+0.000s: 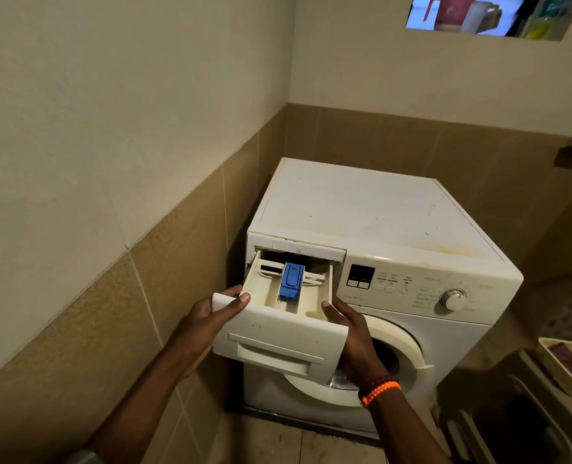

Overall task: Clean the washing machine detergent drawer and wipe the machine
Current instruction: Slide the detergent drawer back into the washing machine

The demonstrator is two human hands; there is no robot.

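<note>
A white front-loading washing machine (371, 212) stands in the corner, its top stained yellow near the front. Its detergent drawer (278, 333) is pulled far out of the slot (298, 252) at the upper left, with a blue insert (291, 285) in the middle compartment. My left hand (211, 316) grips the drawer's left front corner, thumb over the top edge. My right hand (348, 333) holds the drawer's right side, fingers curled behind the front panel. Beaded bracelets sit on my right wrist.
Tiled walls close in on the left and behind the machine. The control panel with a dial (452, 298) is right of the slot, the round door (388, 360) below. A cream tray (569, 380) rests on a unit at the right. A wall niche (485, 15) holds jugs.
</note>
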